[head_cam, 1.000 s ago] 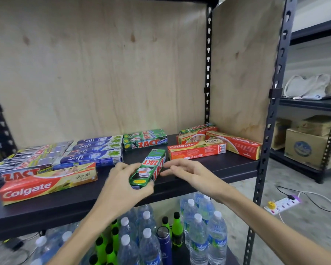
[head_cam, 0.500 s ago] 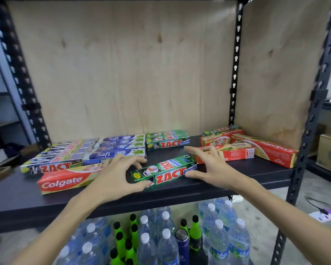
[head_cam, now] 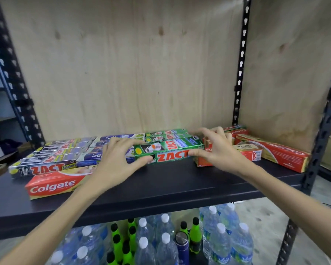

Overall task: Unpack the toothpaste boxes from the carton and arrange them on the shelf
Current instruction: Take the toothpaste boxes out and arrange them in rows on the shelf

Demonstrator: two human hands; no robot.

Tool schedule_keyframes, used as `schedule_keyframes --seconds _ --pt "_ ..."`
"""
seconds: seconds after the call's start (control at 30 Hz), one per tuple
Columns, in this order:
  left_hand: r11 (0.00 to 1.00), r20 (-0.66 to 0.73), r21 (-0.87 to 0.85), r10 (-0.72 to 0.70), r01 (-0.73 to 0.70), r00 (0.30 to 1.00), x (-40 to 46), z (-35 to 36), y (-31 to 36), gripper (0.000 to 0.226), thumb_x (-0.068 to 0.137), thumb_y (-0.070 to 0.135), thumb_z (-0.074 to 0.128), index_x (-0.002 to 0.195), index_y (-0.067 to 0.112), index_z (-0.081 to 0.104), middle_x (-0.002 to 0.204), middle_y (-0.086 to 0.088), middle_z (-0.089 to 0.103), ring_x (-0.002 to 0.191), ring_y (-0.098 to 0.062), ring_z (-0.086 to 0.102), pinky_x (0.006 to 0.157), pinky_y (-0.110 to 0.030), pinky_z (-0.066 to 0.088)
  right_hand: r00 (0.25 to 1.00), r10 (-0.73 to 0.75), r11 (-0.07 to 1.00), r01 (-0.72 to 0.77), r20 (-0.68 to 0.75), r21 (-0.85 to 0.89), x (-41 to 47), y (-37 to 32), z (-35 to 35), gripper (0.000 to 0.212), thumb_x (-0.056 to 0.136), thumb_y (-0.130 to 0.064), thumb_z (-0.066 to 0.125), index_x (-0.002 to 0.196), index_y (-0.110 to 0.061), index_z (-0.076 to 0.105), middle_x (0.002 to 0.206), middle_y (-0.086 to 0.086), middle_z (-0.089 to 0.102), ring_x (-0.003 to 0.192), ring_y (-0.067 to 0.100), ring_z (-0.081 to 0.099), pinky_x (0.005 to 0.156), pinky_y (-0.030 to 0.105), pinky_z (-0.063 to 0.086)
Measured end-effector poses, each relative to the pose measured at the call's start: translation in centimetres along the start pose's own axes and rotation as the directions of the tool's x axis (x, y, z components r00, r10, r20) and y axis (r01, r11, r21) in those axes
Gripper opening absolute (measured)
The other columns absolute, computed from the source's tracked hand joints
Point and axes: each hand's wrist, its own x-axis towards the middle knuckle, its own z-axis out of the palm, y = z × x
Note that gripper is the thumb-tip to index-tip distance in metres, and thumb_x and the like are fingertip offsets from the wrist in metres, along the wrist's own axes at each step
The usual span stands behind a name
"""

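A green Zact toothpaste box (head_cam: 170, 151) lies lengthwise on the dark shelf (head_cam: 170, 186), just in front of two more green Zact boxes (head_cam: 166, 135). My left hand (head_cam: 115, 159) grips its left end, thumb on the front face and fingers over the top. My right hand (head_cam: 214, 150) grips its right end the same way. Blue Saft boxes (head_cam: 111, 139) lie to the left, silver Zact Smokers boxes (head_cam: 52, 159) beyond them. A red Colgate box (head_cam: 54, 185) sits front left. More red Colgate boxes (head_cam: 271, 152) lie on the right. The carton is out of view.
Plywood panels (head_cam: 132, 69) close the shelf's back and right side. Black perforated uprights (head_cam: 241, 60) stand at the corners. On the level below stand several water bottles (head_cam: 214, 238), green bottles (head_cam: 122, 243) and a dark flask (head_cam: 182, 245).
Both hands have turned the green Zact box from diagonal to lengthwise and slid it back from the shelf's front against the other green Zact boxes.
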Motion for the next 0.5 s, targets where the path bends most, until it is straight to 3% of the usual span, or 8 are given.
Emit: schedule_keyframes --seconds 0.1,0.2,0.27,0.37,0.5 --pt "0.999 0.037 -0.001 -0.047 0.047 0.998 3.5 1.4 -0.5 0.057 0.079 0.062 0.071 0.127 0.033 0.064 0.13 0.01 0.061 0.126 -0.015 0.044 0.104 -0.038 0.036 1.0 0.008 0.998 -0.007 0.007 -0.06 2.7 1.3 -0.1 0.058 0.084 -0.061 0.069 0.134 -0.039 0.052 0.119 -0.022 0.056 0.114 0.012 0.039 0.1 0.042 0.031" --pt "0.996 0.109 -0.022 -0.083 0.085 0.991 7.1 3.2 -1.3 0.052 0.081 0.055 0.075 0.125 0.029 0.066 0.127 0.007 0.065 0.118 -0.016 0.056 0.102 -0.039 0.043 0.997 0.058 0.997 -0.055 0.051 -0.061 5.5 3.4 0.6 0.058 0.082 -0.056 0.074 0.132 -0.035 0.056 0.126 -0.015 0.064 0.107 0.014 0.054 0.103 0.05 0.039" --pt "0.993 0.169 0.031 -0.116 0.113 0.979 9.4 4.3 -2.1 0.053 0.08 0.058 0.073 0.125 0.031 0.065 0.128 0.008 0.065 0.12 -0.018 0.057 0.106 -0.043 0.041 0.99 0.089 0.993 -0.08 0.107 -0.087 7.3 4.2 0.8 0.057 0.079 -0.053 0.078 0.129 -0.032 0.061 0.125 -0.012 0.066 0.105 0.014 0.059 0.102 0.047 0.044" --pt "0.969 0.263 0.239 -0.12 0.056 0.957 11.3 5.5 -2.8 0.058 0.08 0.069 0.066 0.128 0.037 0.062 0.133 0.008 0.063 0.125 -0.019 0.052 0.106 -0.042 0.034 0.957 0.145 0.989 -0.134 0.25 -0.06 9.1 5.7 1.0 0.06 0.075 -0.05 0.084 0.127 -0.027 0.065 0.122 -0.009 0.066 0.108 0.012 0.06 0.094 0.031 0.047" --pt "0.941 0.291 0.337 -0.097 -0.007 0.952 11.7 6.4 -3.4 0.057 0.077 0.071 0.066 0.125 0.039 0.064 0.134 0.006 0.057 0.129 -0.018 0.042 0.1 -0.041 0.028 0.923 0.18 0.983 -0.164 0.34 -0.076 9.9 7.3 2.5 0.062 0.065 -0.056 0.088 0.119 -0.032 0.068 0.118 -0.01 0.068 0.106 0.011 0.063 0.096 0.034 0.051"
